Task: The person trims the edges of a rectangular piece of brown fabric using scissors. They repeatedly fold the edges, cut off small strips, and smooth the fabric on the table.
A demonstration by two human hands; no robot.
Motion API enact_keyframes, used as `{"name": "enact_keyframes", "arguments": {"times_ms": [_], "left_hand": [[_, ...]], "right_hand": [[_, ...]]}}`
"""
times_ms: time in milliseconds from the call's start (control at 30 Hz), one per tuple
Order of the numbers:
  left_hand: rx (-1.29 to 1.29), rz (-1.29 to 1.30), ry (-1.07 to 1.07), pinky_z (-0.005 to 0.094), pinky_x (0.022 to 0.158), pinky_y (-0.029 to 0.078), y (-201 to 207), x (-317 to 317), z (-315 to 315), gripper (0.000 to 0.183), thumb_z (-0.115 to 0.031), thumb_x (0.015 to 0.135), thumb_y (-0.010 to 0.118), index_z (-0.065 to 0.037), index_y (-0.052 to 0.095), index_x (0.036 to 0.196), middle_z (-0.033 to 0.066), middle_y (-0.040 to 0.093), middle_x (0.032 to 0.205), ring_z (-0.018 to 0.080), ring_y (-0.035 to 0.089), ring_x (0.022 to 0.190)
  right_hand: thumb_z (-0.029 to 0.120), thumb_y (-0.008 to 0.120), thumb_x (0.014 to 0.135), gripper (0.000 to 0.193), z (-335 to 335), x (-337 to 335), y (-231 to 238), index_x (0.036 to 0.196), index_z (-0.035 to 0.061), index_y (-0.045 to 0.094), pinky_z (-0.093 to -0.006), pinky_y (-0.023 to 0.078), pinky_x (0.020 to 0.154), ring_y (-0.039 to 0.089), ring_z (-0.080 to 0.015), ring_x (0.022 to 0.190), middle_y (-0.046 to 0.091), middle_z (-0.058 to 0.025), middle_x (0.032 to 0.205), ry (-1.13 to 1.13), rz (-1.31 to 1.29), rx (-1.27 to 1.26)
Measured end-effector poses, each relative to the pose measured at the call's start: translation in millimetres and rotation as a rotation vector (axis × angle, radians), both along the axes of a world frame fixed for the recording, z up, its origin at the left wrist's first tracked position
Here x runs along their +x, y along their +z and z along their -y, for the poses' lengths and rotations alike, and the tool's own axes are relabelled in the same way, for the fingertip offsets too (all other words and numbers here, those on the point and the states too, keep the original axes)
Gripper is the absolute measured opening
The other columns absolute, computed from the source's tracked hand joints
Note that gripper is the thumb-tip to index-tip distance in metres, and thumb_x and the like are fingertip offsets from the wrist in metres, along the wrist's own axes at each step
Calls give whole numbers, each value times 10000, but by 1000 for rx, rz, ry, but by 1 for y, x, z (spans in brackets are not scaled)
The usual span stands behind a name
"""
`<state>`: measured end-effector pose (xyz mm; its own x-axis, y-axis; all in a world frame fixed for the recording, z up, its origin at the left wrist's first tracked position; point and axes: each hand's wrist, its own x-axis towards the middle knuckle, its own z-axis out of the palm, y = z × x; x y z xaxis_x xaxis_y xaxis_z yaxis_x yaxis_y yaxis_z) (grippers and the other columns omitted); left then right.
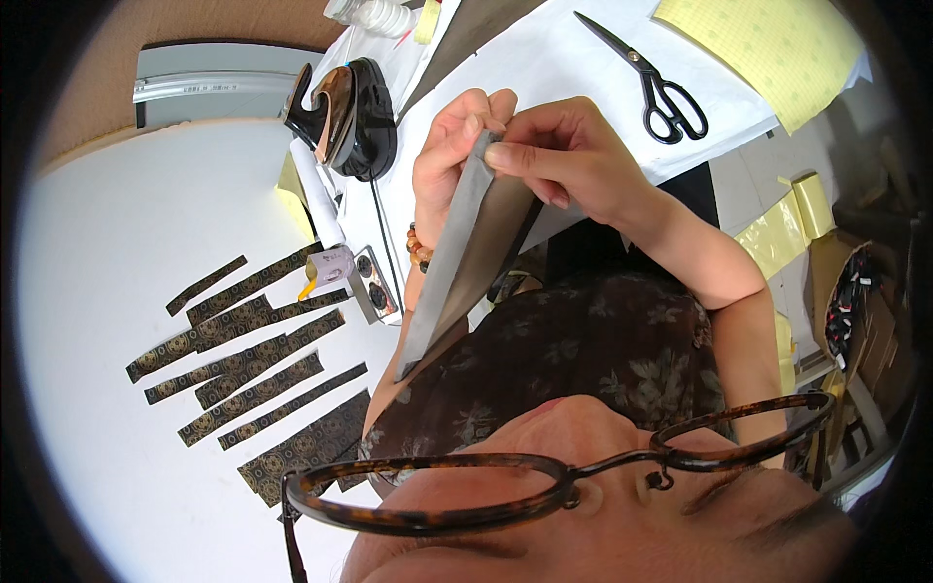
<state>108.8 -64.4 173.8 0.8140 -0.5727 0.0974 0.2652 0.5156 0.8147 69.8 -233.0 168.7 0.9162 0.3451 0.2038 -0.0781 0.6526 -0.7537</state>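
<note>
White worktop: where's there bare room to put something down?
Left of the black-and-copper clothes iron, above the black-and-gold patterned fabric strips; also beyond the bare right hand, left of the black metal scissors. It's crowded among the strips.

Both hands pinch the upper end of grey fabric.

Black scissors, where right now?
Head view, upper right: the black scissors lie on the white table covering, beyond and to the right of the right hand, just left of the yellow gridded sheet.
</note>
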Motion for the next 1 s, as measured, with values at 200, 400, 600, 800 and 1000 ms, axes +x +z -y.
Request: {"name": "enact_keyframes", "arguments": {"times_ms": [200, 400, 600, 800, 1000], "left_hand": [[28, 34, -45, 307, 632, 403, -3, 3, -2, 349, -379, 1014, 579, -66, 534, 866, 36, 452, 786, 160, 462, 679], [32, -30, 44, 221, 602, 346, 5, -4, 7, 318, -284, 963, 688, -76, 523, 787, -8, 459, 755, 87, 422, 664], [121, -5, 65, 259, 617, 365, 22, -13, 11, 337, -296, 982, 654, -70, 510, 777, 13, 468, 748, 120, 464, 687], [68, -27, 28, 265, 629, 373, 23, -9, 12, 333, -291, 1000, 629, -64, 517, 783, 10, 460, 745, 135, 466, 687], [21, -52, 84, 265, 618, 364, 14, -12, 12, 314, -288, 998, 638, -75, 537, 791, -2, 449, 741, 142, 426, 679]], "right_hand": [[161, 773, 912, 221, 6, 4, 4, 774, -1, 714, -217, 324, 416, 482, -49, 444, 579, 6, 573, -18, 17, -214], [205, 809, 891, 270, 10, 14, -15, 733, 20, 691, -213, 382, 520, 522, -42, 547, 605, 21, 613, -192, 276, -455], [171, 778, 925, 178, 11, 17, -2, 842, 41, 688, -191, 393, 565, 538, -23, 619, 647, 18, 706, -158, 264, -277], [263, 720, 978, 242, -1, 9, -10, 896, 35, 727, -189, 373, 503, 509, -29, 536, 634, 13, 645, -303, 311, -325], [419, 673, 995, 381, -2, -22, -4, 939, 46, 726, -207, 310, 431, 448, -41, 447, 603, -7, 583, 165, -174, 37]]}}
